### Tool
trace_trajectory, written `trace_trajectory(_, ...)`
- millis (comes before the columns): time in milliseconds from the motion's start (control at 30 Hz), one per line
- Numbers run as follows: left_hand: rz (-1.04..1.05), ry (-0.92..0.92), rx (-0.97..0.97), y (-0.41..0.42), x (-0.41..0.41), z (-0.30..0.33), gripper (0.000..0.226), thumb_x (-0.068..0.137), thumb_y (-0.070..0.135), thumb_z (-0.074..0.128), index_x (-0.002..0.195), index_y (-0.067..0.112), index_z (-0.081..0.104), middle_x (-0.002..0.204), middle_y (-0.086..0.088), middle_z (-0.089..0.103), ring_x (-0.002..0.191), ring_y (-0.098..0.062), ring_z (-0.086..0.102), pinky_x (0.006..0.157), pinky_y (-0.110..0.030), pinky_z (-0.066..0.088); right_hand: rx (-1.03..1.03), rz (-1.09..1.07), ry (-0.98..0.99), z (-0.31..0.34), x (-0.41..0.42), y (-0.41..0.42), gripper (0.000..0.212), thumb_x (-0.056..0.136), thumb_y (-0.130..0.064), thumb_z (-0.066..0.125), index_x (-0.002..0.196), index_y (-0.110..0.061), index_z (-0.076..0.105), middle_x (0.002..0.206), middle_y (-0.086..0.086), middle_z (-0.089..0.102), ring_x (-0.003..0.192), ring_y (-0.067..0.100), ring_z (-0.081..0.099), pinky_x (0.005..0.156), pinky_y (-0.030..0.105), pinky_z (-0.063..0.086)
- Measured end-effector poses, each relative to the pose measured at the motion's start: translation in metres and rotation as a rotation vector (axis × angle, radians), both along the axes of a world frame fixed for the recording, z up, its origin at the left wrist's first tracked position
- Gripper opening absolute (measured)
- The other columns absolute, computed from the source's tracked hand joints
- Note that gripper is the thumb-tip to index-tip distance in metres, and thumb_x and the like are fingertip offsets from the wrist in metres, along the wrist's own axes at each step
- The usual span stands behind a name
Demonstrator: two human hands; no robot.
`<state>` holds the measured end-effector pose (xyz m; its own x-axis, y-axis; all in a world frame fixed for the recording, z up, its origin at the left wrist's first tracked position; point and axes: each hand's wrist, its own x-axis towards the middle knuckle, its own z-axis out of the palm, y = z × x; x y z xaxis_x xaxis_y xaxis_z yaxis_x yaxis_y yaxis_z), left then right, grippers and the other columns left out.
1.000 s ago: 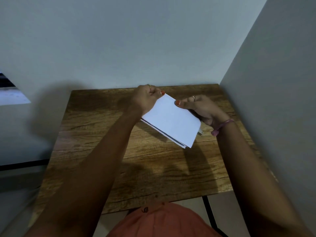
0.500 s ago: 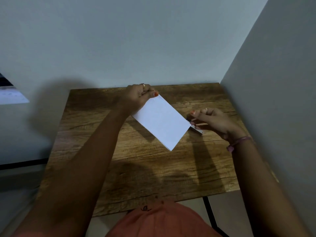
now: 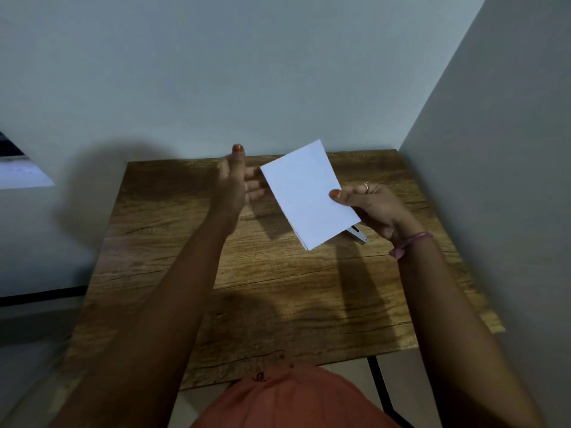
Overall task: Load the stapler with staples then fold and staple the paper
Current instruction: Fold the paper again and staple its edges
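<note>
A: Where's the paper (image 3: pixel 306 193) rn?

B: Folded, white, held up over the wooden table (image 3: pixel 278 304), tilted, far corner pointing toward the back wall (image 3: pixel 247 72). Layered edges show along its near-left side.

A: Who's got it?

B: Right hand (image 3: pixel 375 208) only. Thumb pressed on the top face near the right edge, other fingers curled under, so it's pinching the sheet. Ring on one finger, pink band (image 3: pixel 411 244) on that wrist.

A: And the left hand (image 3: pixel 238 183)?

B: Just left of the paper, fingers loose and spread, thumb up, grasping nothing. Fingertips sit close to the paper's left edge; can't tell if they touch it. Bit blurred.

A: Stapler (image 3: pixel 358 234)?

B: Only a silver/dark bit pokes out below the paper's lower right edge, by the right palm. It seems to be lying on the table, but can't tell for sure, and can't tell if it's loaded.

A: Anything else?

B: Orange clothing (image 3: pixel 293 400) at the bottom edge, side wall (image 3: pixel 494 149) on the right.
</note>
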<state>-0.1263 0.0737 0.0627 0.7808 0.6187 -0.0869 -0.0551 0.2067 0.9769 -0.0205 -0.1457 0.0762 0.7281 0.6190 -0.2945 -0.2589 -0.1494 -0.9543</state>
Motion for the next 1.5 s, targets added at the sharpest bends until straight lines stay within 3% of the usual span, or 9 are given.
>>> trace_trajectory(200, -0.212, -0.065, 0.185, -0.043, -0.014, -0.026, 0.032, 0.087, 0.012, 0.066, 0.096, 0.043, 0.06, 0.116, 0.006, 0.067, 0.101, -0.014, 0.066, 0.062, -0.026, 0.056, -0.002, -0.079, 0.005, -0.003, 0.001, 0.011, 0.014, 0.082, -0.013, 0.071, 0.091, -0.003, 0.072, 0.085, 0.009, 0.076, 0.075, 0.019, 0.073, 0.058, 0.025, 0.057)
trace_trajectory(367, -0.11, -0.016, 0.156, -0.038, -0.01, -0.028, 0.037, 0.088, 0.007, 0.065, 0.112, 0.034, 0.066, 0.13, 0.0, 0.061, 0.106, -0.009, 0.064, 0.077, -0.037, 0.059, -0.035, -0.175, -0.068, -0.012, 0.02, 0.013, 0.019, 0.092, -0.019, 0.059, 0.096, -0.005, 0.071, 0.086, 0.009, 0.074, 0.072, 0.018, 0.066, 0.065, 0.029, 0.055)
trace_trajectory(567, -0.098, -0.024, 0.055, -0.024, -0.014, -0.03, 0.043, 0.086, 0.002, 0.066, 0.113, 0.035, 0.064, 0.131, -0.004, 0.059, 0.115, -0.021, 0.06, 0.082, -0.05, 0.057, -0.768, 0.13, -0.458, -0.062, 0.042, -0.005, 0.046, 0.081, -0.018, 0.073, 0.124, -0.01, 0.058, 0.118, 0.008, 0.064, 0.102, 0.019, 0.059, 0.087, 0.031, 0.048)
trace_trajectory(700, -0.151, -0.009, 0.001, -0.024, -0.016, -0.03, 0.055, 0.083, -0.004, 0.067, 0.115, 0.041, 0.062, 0.128, 0.0, 0.061, 0.114, -0.019, 0.061, 0.082, -0.044, 0.058, -0.814, 0.111, -0.674, -0.088, 0.029, 0.002, 0.042, 0.083, -0.017, 0.071, 0.123, -0.007, 0.06, 0.114, 0.013, 0.067, 0.1, 0.023, 0.061, 0.077, 0.025, 0.041)
trace_trajectory(833, -0.147, -0.064, -0.039, -0.024, -0.014, -0.025, 0.056, 0.082, -0.006, 0.066, 0.113, 0.04, 0.063, 0.125, 0.002, 0.062, 0.111, -0.018, 0.064, 0.077, -0.041, 0.059, -0.335, -0.114, -0.137, -0.077, 0.02, 0.002, 0.023, 0.091, -0.008, 0.059, 0.114, -0.007, 0.061, 0.097, 0.007, 0.07, 0.095, 0.025, 0.064, 0.071, 0.029, 0.054)
trace_trajectory(933, -0.147, -0.125, -0.049, -0.024, -0.011, -0.017, 0.056, 0.083, -0.009, 0.064, 0.118, 0.035, 0.062, 0.117, 0.01, 0.066, 0.106, -0.008, 0.065, 0.073, -0.038, 0.058, 0.2, -0.057, 0.301, -0.049, 0.001, 0.001, 0.025, 0.091, -0.008, 0.053, 0.115, -0.003, 0.054, 0.091, 0.011, 0.061, 0.082, 0.021, 0.061, 0.062, 0.03, 0.057)
trace_trajectory(1033, -0.159, -0.168, -0.053, -0.026, -0.007, -0.008, 0.055, 0.084, -0.011, 0.061, 0.124, 0.027, 0.059, 0.11, 0.016, 0.069, 0.104, -0.007, 0.066, 0.07, -0.033, 0.058, 0.394, 0.06, 0.485, -0.028, -0.018, 0.005, 0.027, 0.084, -0.013, 0.052, 0.109, -0.003, 0.051, 0.089, 0.012, 0.069, 0.08, 0.024, 0.07, 0.067, 0.036, 0.06)
trace_trajectory(1200, -0.221, -0.177, 0.064, -0.03, -0.005, 0.005, 0.058, 0.087, -0.011, 0.057, 0.136, 0.018, 0.047, 0.105, 0.023, 0.071, 0.097, -0.008, 0.069, 0.077, -0.039, 0.058, 0.434, 0.1, 0.429, -0.011, -0.037, 0.016, 0.02, 0.086, -0.02, 0.052, 0.101, -0.008, 0.057, 0.083, 0.006, 0.069, 0.07, 0.015, 0.065, 0.056, 0.025, 0.053)
trace_trajectory(1500, -0.368, -0.161, 0.244, -0.034, -0.009, 0.015, 0.057, 0.087, -0.001, 0.058, 0.127, 0.04, 0.052, 0.104, 0.021, 0.071, 0.096, -0.033, 0.065, 0.083, -0.074, 0.042, 0.306, 0.042, 0.283, 0.002, -0.041, 0.02, 0.021, 0.08, -0.032, 0.064, 0.086, -0.012, 0.07, 0.072, 0.007, 0.069, 0.065, 0.014, 0.066, 0.049, 0.024, 0.052)
